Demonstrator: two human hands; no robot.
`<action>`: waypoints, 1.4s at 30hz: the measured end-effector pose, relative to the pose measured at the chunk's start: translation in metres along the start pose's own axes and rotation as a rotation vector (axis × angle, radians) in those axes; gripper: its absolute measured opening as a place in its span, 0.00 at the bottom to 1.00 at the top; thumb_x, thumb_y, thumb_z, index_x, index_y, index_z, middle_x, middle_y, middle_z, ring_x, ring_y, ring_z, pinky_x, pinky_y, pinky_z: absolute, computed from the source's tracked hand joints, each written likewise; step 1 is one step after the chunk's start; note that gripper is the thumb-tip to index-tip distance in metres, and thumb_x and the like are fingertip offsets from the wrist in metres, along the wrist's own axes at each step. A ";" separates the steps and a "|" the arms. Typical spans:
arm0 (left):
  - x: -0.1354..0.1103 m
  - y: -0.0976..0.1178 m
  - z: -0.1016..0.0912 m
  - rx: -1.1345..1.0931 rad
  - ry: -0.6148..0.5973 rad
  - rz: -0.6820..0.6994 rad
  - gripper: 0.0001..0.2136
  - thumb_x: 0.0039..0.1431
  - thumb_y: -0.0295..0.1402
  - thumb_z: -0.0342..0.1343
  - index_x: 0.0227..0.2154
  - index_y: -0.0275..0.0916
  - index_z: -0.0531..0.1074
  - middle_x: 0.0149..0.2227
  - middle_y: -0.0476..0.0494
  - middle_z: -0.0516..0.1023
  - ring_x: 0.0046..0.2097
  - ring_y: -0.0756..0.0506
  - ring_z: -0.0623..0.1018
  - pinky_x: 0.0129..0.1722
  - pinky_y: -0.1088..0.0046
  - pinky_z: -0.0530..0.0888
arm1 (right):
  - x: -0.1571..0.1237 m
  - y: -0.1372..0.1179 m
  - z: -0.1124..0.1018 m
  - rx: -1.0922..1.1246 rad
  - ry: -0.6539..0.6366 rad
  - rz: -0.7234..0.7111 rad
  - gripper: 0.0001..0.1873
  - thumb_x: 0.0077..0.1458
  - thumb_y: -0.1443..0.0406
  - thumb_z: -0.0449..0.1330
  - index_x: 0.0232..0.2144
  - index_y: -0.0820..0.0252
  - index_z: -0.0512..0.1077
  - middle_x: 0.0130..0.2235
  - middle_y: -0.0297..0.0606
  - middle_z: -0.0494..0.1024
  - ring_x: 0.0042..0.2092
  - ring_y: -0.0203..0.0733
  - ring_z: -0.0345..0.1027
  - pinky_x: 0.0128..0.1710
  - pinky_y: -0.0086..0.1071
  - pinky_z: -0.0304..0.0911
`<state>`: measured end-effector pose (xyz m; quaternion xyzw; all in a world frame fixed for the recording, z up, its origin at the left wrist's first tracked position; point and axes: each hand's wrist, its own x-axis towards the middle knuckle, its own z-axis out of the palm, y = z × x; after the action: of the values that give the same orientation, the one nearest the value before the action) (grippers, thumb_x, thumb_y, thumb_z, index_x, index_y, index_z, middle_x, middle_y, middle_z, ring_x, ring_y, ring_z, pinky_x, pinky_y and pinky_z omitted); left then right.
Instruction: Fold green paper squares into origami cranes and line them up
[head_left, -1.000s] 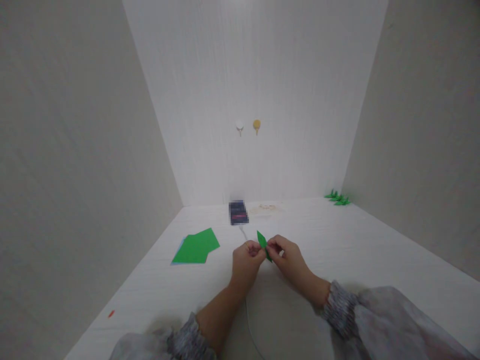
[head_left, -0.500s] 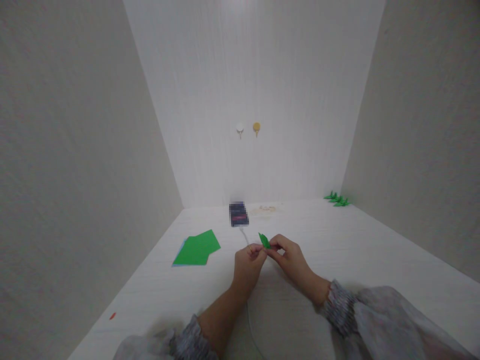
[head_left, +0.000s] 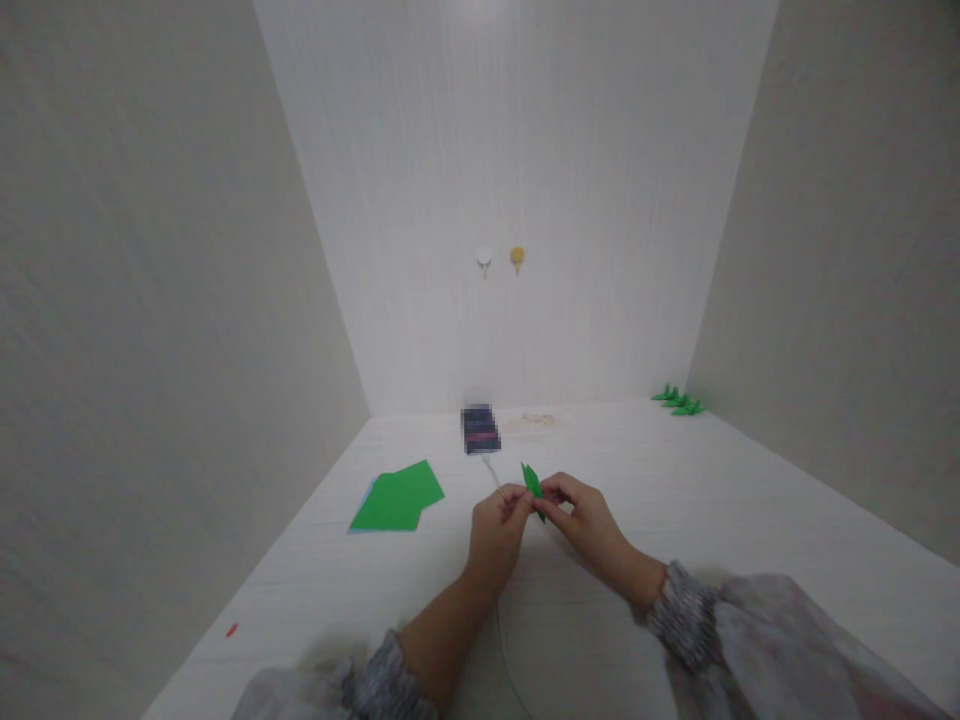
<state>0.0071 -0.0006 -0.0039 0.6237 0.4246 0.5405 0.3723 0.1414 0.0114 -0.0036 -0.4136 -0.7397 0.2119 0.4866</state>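
Folded green paper (head_left: 531, 480) pinched in both hands, above the white table (head_left: 720, 480).

I have it between the fingertips of the left hand (head_left: 496, 530) and right hand (head_left: 581, 512), which block part of it from me; the left also covers a stretch of pale cable (head_left: 501, 640). Beyond lies a pixelated dark object (head_left: 480, 430). Green sheets (head_left: 397, 498) lie to the left, a red scrap (head_left: 232, 630) nearer me, small green pieces (head_left: 679, 403) far right, two hooks (head_left: 517, 256) on the back wall (head_left: 600, 200).
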 end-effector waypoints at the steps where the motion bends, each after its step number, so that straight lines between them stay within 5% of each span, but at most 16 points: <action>1: 0.000 -0.002 0.000 0.001 0.000 0.003 0.09 0.51 0.35 0.49 0.26 0.35 0.71 0.25 0.47 0.74 0.30 0.49 0.73 0.32 0.75 0.68 | 0.000 0.000 0.000 0.000 -0.002 -0.001 0.04 0.47 0.66 0.56 0.27 0.60 0.70 0.26 0.35 0.72 0.29 0.36 0.65 0.30 0.28 0.62; 13: 0.003 -0.012 -0.002 0.006 -0.038 -0.006 0.10 0.52 0.35 0.48 0.28 0.35 0.70 0.27 0.45 0.75 0.32 0.48 0.73 0.34 0.74 0.68 | -0.001 0.000 0.001 0.025 -0.030 0.023 0.05 0.48 0.65 0.56 0.27 0.61 0.70 0.27 0.36 0.72 0.29 0.36 0.65 0.31 0.29 0.61; 42: 0.002 0.003 -0.007 0.146 -0.090 0.013 0.10 0.53 0.34 0.44 0.27 0.36 0.69 0.25 0.47 0.73 0.29 0.50 0.72 0.31 0.75 0.68 | 0.003 -0.017 -0.001 0.005 -0.026 0.131 0.01 0.43 0.68 0.55 0.22 0.61 0.64 0.21 0.32 0.68 0.25 0.34 0.61 0.26 0.27 0.58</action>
<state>0.0007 0.0002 0.0007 0.6758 0.4414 0.4819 0.3410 0.1349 0.0040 0.0110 -0.4572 -0.7168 0.2503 0.4631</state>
